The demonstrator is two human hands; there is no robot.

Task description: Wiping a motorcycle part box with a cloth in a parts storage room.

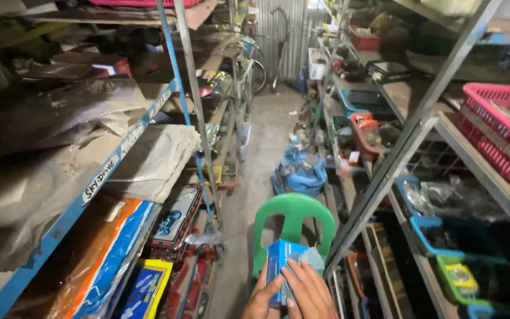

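Note:
At the bottom centre of the head view, my left hand grips the left side of a small blue cardboard box. My right hand lies over the box's front face, fingers spread flat and pressing a greyish cloth or plastic piece against it. The box is held just above a green plastic chair that stands in the narrow aisle. The lower parts of both hands are cut off by the frame's edge.
Metal shelving lines both sides of the aisle: a blue-framed rack at left with wrapped parts, a grey rack at right with pink, blue and green baskets. A blue plastic bag sits on the concrete floor beyond the chair.

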